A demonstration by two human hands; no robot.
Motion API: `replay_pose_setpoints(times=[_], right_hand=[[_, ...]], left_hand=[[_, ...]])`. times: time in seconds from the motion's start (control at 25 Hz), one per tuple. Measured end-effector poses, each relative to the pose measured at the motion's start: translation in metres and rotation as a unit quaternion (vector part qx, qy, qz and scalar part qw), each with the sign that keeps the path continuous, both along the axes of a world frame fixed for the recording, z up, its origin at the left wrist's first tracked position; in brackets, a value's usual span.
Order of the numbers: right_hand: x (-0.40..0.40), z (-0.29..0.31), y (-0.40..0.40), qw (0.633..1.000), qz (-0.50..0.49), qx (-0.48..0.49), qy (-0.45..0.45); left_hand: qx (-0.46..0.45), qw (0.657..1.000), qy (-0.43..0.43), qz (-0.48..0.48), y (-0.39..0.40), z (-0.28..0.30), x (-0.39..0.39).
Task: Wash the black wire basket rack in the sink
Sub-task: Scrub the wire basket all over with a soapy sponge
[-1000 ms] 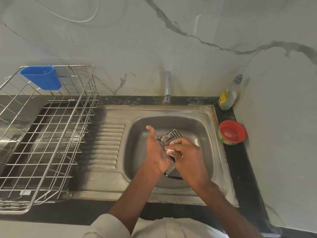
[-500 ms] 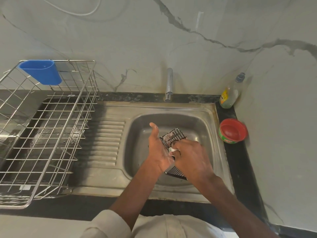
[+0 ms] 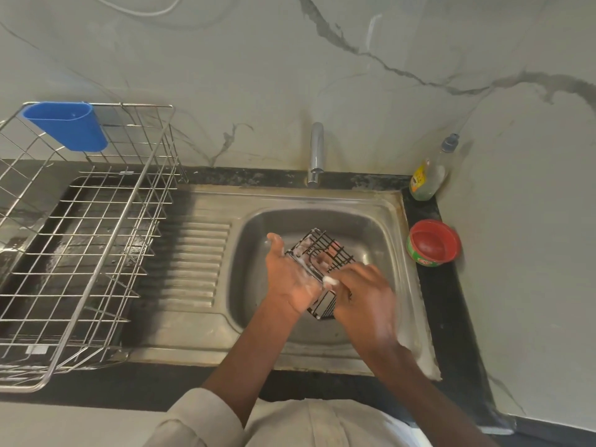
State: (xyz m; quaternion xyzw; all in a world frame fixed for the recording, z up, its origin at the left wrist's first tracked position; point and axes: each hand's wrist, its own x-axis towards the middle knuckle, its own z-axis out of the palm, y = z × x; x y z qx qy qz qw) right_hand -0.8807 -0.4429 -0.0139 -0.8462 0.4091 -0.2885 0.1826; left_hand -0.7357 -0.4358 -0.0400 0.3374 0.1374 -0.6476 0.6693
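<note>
Scrubbing carries on, the right hand [image 3: 366, 298] now lower on the black wire basket rack [image 3: 325, 253] than half a second ago.

From left of frame: dish drainer [image 3: 80, 240] idle; left hand [image 3: 290, 279] grips the soapy rack's edge, thumb raised, over the sink [image 3: 258, 253] at centre; right hand's fingers curl, pinching something white and sudsy against the wires. No water runs from the tap [image 3: 316, 150], so rinsing likely remains.
</note>
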Motion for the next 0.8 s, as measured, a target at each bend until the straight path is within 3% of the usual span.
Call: replay_pose_setpoints(times=[0.12,0.28,0.4,0.48,0.56,0.64,0.8], right_hand=[[0.000,-0.003,-0.001,0.999,0.014,-0.028,0.023],[-0.019,-0.008,-0.002,0.992,-0.121,0.036,-0.010],[0.002,-0.004,0.004,0.999,-0.042,-0.012,0.005],[-0.009,-0.007,-0.003,0.996,-0.084,0.002,0.011],[-0.025,-0.015,-0.008,0.984,-0.173,0.049,-0.011],[-0.025,-0.023,-0.003,0.983,-0.169,0.065,-0.016],[-0.031,-0.021,-0.005,0.973,-0.171,0.105,-0.113]], left_hand=[[-0.023,0.999,-0.004,0.023,-0.002,0.003,-0.003],[-0.042,0.995,0.014,0.093,-0.009,0.006,-0.003],[-0.048,0.990,0.025,0.128,-0.014,0.008,-0.009],[-0.030,0.988,0.033,0.151,-0.013,0.013,-0.013],[-0.028,0.984,0.039,0.170,-0.015,0.018,-0.012],[-0.051,0.980,0.060,0.180,-0.014,0.017,-0.007],[-0.061,0.988,0.045,0.137,-0.013,0.009,-0.001]])
